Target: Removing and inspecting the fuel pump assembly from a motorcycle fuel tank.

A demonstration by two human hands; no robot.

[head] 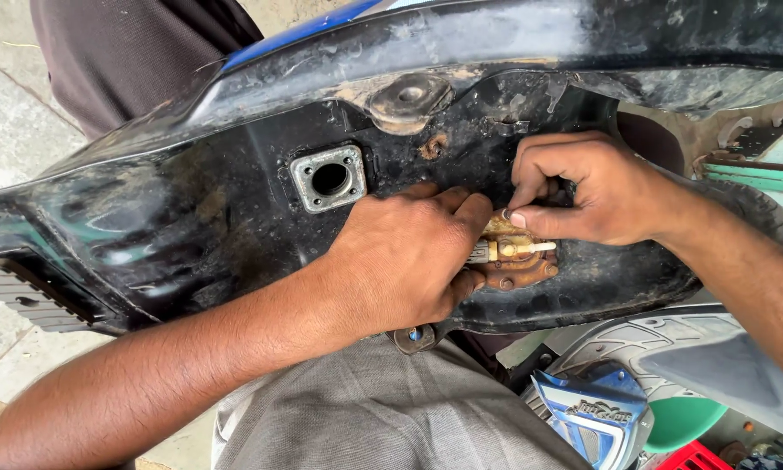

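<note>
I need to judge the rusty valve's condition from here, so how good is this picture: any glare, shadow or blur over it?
Head view: even daylight, the rusty brass valve sharp; both hands, left hand and right hand, cover part of it; soft sheen on the glossy black dusty tank underside, no harsh glare; slight wide-angle bending at the frame edges.

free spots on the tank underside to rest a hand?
Bare black shell left of the square flange, up to the tank's left end. Crowded at the rusty valve, where left hand and right hand meet.
</note>
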